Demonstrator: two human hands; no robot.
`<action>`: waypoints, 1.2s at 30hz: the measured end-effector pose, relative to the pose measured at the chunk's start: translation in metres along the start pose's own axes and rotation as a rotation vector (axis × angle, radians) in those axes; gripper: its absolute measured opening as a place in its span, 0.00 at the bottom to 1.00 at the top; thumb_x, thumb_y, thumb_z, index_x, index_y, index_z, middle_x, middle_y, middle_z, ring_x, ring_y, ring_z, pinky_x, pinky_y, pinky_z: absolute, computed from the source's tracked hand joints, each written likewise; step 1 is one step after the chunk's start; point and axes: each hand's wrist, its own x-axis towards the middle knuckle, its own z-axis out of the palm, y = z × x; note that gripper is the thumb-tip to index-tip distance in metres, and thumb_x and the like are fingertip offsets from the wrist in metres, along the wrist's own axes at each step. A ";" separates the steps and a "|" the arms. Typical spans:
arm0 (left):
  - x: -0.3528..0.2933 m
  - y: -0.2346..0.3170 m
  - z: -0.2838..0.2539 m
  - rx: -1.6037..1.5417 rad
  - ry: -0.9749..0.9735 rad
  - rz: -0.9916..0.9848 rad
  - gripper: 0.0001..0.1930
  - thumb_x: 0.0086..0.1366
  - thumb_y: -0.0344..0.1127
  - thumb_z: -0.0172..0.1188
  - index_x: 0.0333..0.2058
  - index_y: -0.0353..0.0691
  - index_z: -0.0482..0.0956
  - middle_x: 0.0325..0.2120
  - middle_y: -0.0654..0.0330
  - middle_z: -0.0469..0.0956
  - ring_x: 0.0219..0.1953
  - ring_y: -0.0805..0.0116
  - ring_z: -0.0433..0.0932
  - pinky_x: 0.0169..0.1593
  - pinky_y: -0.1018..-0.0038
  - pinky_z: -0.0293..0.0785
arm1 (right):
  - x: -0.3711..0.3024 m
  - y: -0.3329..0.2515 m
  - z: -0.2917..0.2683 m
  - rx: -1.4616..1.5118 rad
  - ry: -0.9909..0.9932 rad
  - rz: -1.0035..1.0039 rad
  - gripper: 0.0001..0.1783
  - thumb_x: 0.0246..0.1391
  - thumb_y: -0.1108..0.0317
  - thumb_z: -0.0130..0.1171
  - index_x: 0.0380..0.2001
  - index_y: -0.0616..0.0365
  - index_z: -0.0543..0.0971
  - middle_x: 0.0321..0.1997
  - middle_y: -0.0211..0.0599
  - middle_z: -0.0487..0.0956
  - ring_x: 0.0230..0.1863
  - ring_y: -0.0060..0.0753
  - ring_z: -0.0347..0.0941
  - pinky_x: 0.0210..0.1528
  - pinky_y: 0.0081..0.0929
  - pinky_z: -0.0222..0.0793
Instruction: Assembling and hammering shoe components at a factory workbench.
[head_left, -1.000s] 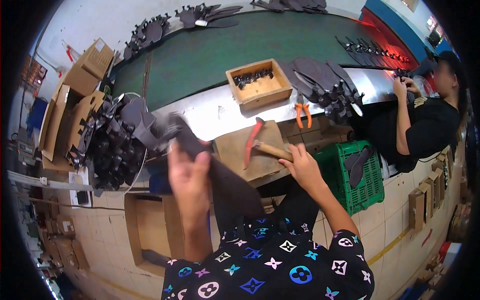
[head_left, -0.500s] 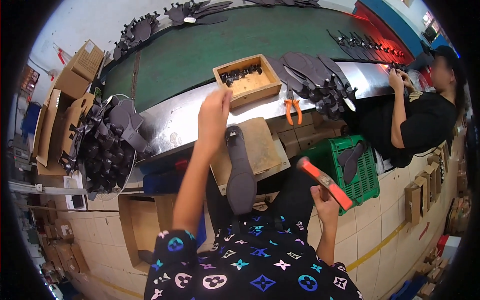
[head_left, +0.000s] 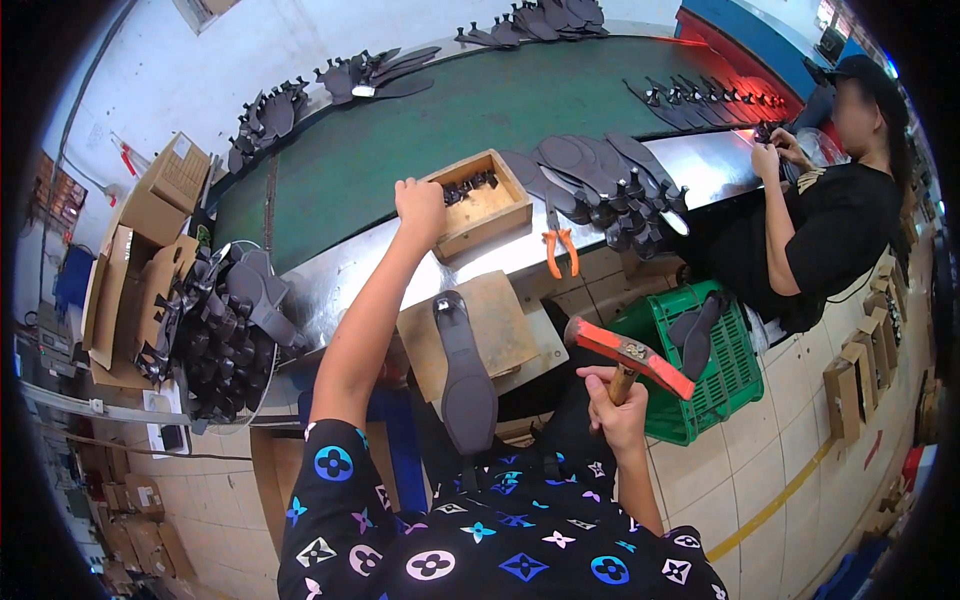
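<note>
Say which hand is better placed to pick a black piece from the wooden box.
Likely the left hand: it is at the wooden box; the right hand holds a hammer.

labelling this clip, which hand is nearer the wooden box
Left. The left hand is at the left end of the wooden box; the right hand is farther off, lower and to the right, holding the red hammer.

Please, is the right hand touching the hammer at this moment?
Touching. The head view shows the right hand gripping the hammer, closed around its wooden handle.
</note>
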 end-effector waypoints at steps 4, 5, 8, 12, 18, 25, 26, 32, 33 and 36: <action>-0.017 -0.026 0.007 -0.024 0.193 -0.027 0.08 0.56 0.37 0.63 0.26 0.40 0.86 0.26 0.52 0.83 0.36 0.58 0.81 0.42 0.63 0.70 | 0.008 -0.003 0.008 0.157 -0.044 -0.131 0.13 0.61 0.66 0.60 0.43 0.66 0.80 0.16 0.24 0.71 0.12 0.13 0.62 0.15 0.14 0.54; -0.024 -0.026 -0.002 -0.299 0.228 -0.059 0.09 0.55 0.37 0.64 0.28 0.37 0.86 0.27 0.50 0.83 0.34 0.57 0.82 0.38 0.64 0.71 | 0.010 -0.002 0.009 0.256 -0.080 -0.165 0.16 0.61 0.65 0.61 0.47 0.66 0.78 0.17 0.26 0.72 0.13 0.14 0.63 0.14 0.14 0.55; -0.058 -0.020 -0.040 -1.118 0.205 -0.044 0.11 0.59 0.36 0.65 0.33 0.33 0.86 0.29 0.55 0.85 0.25 0.68 0.82 0.25 0.77 0.69 | 0.018 -0.014 0.009 0.495 -0.179 -0.162 0.22 0.62 0.64 0.61 0.54 0.68 0.73 0.17 0.29 0.72 0.12 0.14 0.62 0.14 0.13 0.55; -0.154 0.021 -0.097 -2.043 -0.164 -0.310 0.14 0.67 0.36 0.60 0.41 0.27 0.77 0.36 0.52 0.82 0.23 0.74 0.78 0.20 0.82 0.64 | 0.045 -0.032 0.017 0.310 -0.139 -0.236 0.18 0.62 0.66 0.61 0.51 0.66 0.76 0.26 0.33 0.76 0.14 0.12 0.62 0.15 0.12 0.56; -0.234 0.044 -0.150 -2.415 -0.199 -0.272 0.11 0.68 0.33 0.60 0.43 0.31 0.81 0.37 0.53 0.82 0.26 0.74 0.79 0.20 0.85 0.65 | 0.048 -0.082 0.060 0.206 -0.283 -0.260 0.19 0.59 0.64 0.64 0.45 0.70 0.78 0.36 0.39 0.77 0.15 0.15 0.65 0.16 0.12 0.57; -0.254 0.038 -0.143 -1.777 0.163 -0.123 0.07 0.61 0.27 0.66 0.39 0.36 0.85 0.32 0.62 0.79 0.26 0.79 0.74 0.26 0.83 0.67 | 0.036 -0.086 0.084 0.095 -0.289 -0.266 0.11 0.56 0.73 0.65 0.42 0.66 0.81 0.34 0.36 0.81 0.17 0.11 0.68 0.14 0.10 0.56; -0.256 0.036 -0.139 -1.583 0.247 -0.077 0.08 0.59 0.26 0.67 0.38 0.37 0.85 0.31 0.62 0.78 0.27 0.78 0.75 0.26 0.82 0.69 | 0.034 -0.084 0.084 0.092 -0.296 -0.263 0.11 0.56 0.73 0.65 0.42 0.66 0.81 0.34 0.36 0.81 0.17 0.11 0.68 0.14 0.10 0.56; -0.273 0.040 -0.122 -1.473 0.308 -0.226 0.08 0.56 0.28 0.70 0.35 0.37 0.83 0.32 0.59 0.77 0.28 0.72 0.77 0.31 0.79 0.74 | 0.035 -0.046 0.089 0.083 -0.375 0.006 0.06 0.55 0.75 0.65 0.36 0.64 0.81 0.34 0.40 0.83 0.13 0.12 0.65 0.14 0.12 0.57; -0.269 0.037 -0.114 -1.413 0.293 -0.293 0.12 0.55 0.32 0.71 0.37 0.36 0.81 0.34 0.56 0.77 0.31 0.64 0.79 0.36 0.73 0.77 | 0.038 -0.045 0.090 0.101 -0.355 0.022 0.06 0.53 0.75 0.67 0.34 0.63 0.80 0.32 0.38 0.82 0.14 0.12 0.66 0.14 0.12 0.57; -0.233 0.026 -0.070 -1.001 0.566 -0.193 0.15 0.55 0.35 0.71 0.39 0.35 0.80 0.36 0.53 0.80 0.35 0.56 0.81 0.41 0.67 0.77 | 0.057 -0.038 0.094 0.010 -0.286 -0.018 0.07 0.52 0.76 0.68 0.33 0.63 0.79 0.32 0.39 0.82 0.15 0.13 0.67 0.15 0.11 0.58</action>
